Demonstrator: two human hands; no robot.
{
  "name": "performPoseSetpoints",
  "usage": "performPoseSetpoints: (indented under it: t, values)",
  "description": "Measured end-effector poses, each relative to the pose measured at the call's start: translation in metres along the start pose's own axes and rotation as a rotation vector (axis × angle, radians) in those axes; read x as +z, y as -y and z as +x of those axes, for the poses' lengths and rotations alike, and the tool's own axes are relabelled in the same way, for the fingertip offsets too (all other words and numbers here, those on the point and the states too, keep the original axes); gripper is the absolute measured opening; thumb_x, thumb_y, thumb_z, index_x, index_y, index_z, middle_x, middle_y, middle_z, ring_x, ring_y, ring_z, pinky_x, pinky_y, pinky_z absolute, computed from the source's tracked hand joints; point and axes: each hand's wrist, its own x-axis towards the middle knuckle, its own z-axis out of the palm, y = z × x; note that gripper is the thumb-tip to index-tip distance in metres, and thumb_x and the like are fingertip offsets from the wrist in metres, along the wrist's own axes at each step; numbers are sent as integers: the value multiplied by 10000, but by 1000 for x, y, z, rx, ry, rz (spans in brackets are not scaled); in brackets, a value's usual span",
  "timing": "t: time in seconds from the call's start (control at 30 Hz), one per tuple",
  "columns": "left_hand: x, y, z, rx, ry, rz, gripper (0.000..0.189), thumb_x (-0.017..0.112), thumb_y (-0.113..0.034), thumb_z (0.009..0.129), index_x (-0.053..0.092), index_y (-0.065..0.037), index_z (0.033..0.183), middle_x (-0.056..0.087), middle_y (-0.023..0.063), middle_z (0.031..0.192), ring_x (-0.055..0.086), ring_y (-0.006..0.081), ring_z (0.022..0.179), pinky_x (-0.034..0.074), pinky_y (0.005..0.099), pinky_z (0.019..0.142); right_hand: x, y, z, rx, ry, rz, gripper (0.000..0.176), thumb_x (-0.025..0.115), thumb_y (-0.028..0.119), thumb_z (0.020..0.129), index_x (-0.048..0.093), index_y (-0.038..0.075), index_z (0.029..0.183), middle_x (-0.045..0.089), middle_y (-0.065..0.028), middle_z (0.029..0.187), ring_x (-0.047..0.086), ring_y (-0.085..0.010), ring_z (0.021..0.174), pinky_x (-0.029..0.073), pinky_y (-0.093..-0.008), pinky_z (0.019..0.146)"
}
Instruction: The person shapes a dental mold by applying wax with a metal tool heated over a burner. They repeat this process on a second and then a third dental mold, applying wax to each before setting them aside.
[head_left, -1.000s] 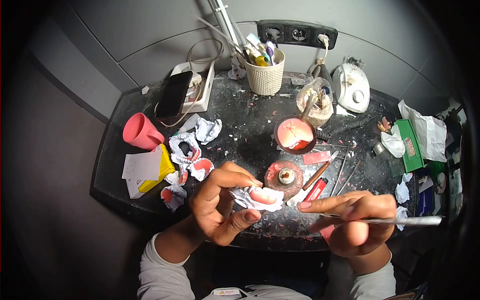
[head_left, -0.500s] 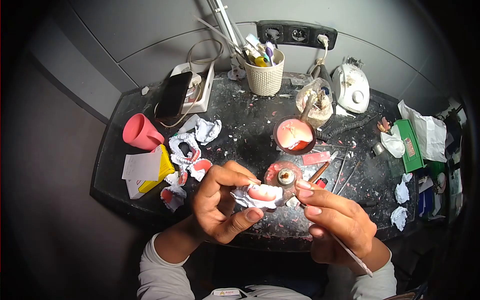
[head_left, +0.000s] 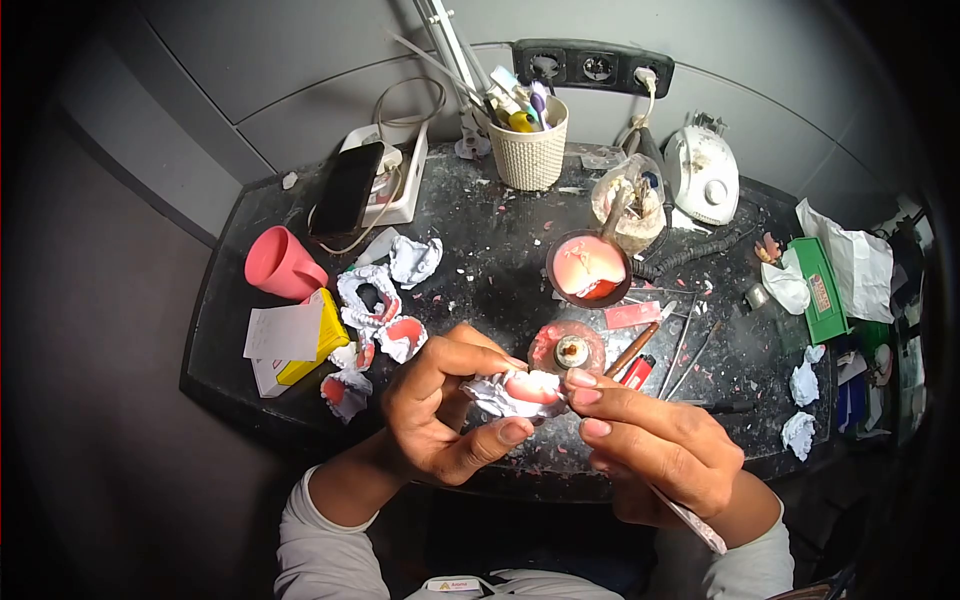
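Note:
My left hand (head_left: 440, 410) grips a white plaster dental model (head_left: 505, 405) with pink wax and teeth along its upper side, thumb in front and fingers behind. My right hand (head_left: 665, 440) pinches a thin wax-working tool (head_left: 693, 523), whose pink-smeared end sticks out below the palm. The tool's other end is hidden by the fingertips, which are right beside the model's right edge. Just behind the model stands a small spirit burner (head_left: 572, 350) with pink wax around its top. Farther back is a round pan of pink wax (head_left: 588, 270).
More plaster models (head_left: 370, 295) lie at left, near a pink mug (head_left: 284, 262) and a yellow box (head_left: 318, 345). A red lighter (head_left: 638, 371), a brown-handled knife (head_left: 635, 348) and slim metal tools (head_left: 680, 350) are at right. Behind stand a pen basket (head_left: 530, 150) and a white machine (head_left: 702, 175).
My right hand has moved left with the tool, bringing its fingertips up to the model's right edge. The red lighter shows more fully now. My left hand and the model stay nearly still.

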Motion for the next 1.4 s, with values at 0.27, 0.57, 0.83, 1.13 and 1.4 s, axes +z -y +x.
performPoseSetpoints:
  t: [0.27, 0.57, 0.83, 1.13, 1.4]
  values:
    - [-2, 4, -2, -13, -2, -106, 416, 738, -142, 914, 525, 49, 1216, 610, 190, 1060, 608, 210, 968, 482, 332, 881, -1, -4, -3, -51, -20, -9, 353, 785, -23, 804, 653, -55, 1130, 702, -246, 1123, 734, -339, 1005, 628, -358, 719]
    - [-5, -1, 3, -160, 43, -203, 434, 504, -345, 1053, 582, 57, 1199, 621, 183, 1118, 589, 237, 1054, 436, 358, 955, 0, -9, -7, 1, -4, 191, 223, 692, 105, 945, 582, -16, 1097, 683, -291, 1153, 718, -393, 1039, 625, -376, 704]
    - [-7, 0, 2, -253, 99, -305, 492, 450, -443, 1057, 577, 29, 1114, 594, 174, 998, 555, 174, 842, 448, 300, 773, 4, -7, -11, 0, 13, 318, 178, 720, 91, 912, 610, -30, 983, 676, -295, 1146, 691, -435, 1079, 631, -395, 736]
    - [-11, 1, 3, -261, 154, -315, 511, 457, -428, 1049, 614, 51, 1136, 641, 158, 1078, 586, 239, 1027, 413, 365, 954, 11, -6, -4, -113, 8, 182, 299, 807, 31, 804, 669, -82, 1043, 675, -275, 1124, 704, -410, 1051, 630, -419, 823]
    - [-5, 0, 4, -239, 86, -277, 523, 424, -471, 1058, 600, 22, 1044, 599, 158, 927, 561, 211, 873, 436, 330, 799, 10, -3, -2, -98, 70, 168, 260, 800, 11, 801, 678, -95, 1003, 696, -255, 1069, 708, -397, 1044, 622, -442, 864]
